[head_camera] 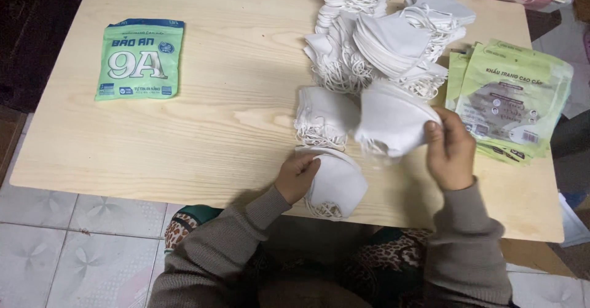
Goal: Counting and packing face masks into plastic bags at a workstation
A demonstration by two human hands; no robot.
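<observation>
Right hand (450,151) pinches a white mask bundle (393,123) at its 3 o'clock end; left hand (297,176) grips a mask stack (337,186), lying toward 4 o'clock.

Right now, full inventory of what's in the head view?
table: one, pale wood, fills most of the view
sealed pouch: one, green, lying flat at the table's far left
empty pouches: a small stack, exact count unclear, green with clear windows, right edge of the table
loose face masks: a big heap, white, far centre-right of the table
mask bundle: one stack, white, on the table near the middle
floor tiles: pale patterned, below the table's near-left edge
left hand: grips a small mask stack at the near edge
right hand: grips a second mask stack, lifted
</observation>
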